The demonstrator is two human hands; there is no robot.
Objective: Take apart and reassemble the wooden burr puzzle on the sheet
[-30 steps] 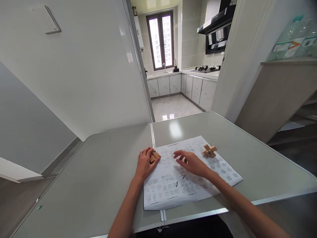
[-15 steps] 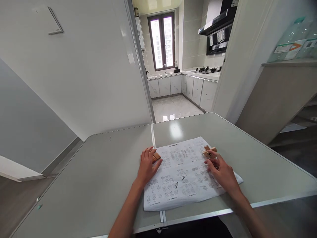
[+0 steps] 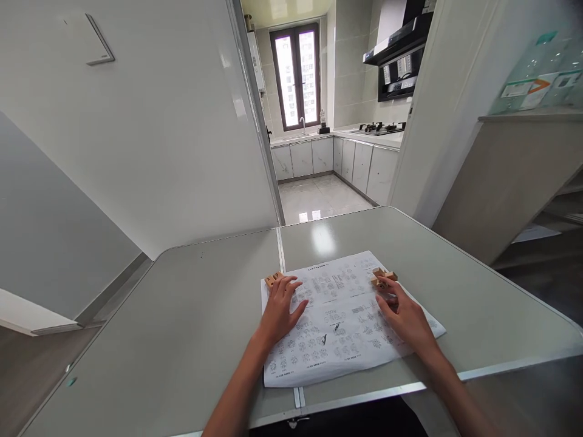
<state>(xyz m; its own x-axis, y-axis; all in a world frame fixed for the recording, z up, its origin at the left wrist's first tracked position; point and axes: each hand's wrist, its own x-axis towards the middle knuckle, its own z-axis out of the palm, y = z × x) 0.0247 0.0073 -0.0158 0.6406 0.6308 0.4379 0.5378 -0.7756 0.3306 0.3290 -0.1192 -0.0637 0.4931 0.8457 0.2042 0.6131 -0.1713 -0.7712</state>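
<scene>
Two numbered wooden blocks point(image 3: 274, 278) lie side by side at the upper left corner of a printed paper sheet point(image 3: 339, 315). Just in front of them is my left hand point(image 3: 281, 308), open, with its thumb spread away and nothing in its grasp. By the sheet's right edge sits a small cluster of wooden blocks point(image 3: 384, 277), partly covered by fingers. My right hand point(image 3: 404, 312) is open there, its forefinger at the cluster and its thumb held apart below. The sheet carries rows of small puzzle-like diagrams and text.
A grey-green folding table point(image 3: 204, 321) with a metal centre seam bears the sheet. Beyond its far edge a doorway leads into a kitchen with white cabinets point(image 3: 303, 158). Large plastic bottles point(image 3: 531, 79) stand on a ledge at right.
My left hand has come off the two blocks and moved slightly right and nearer me, uncovering them. My right hand stays by its cluster, with its fingers slightly shifted.
</scene>
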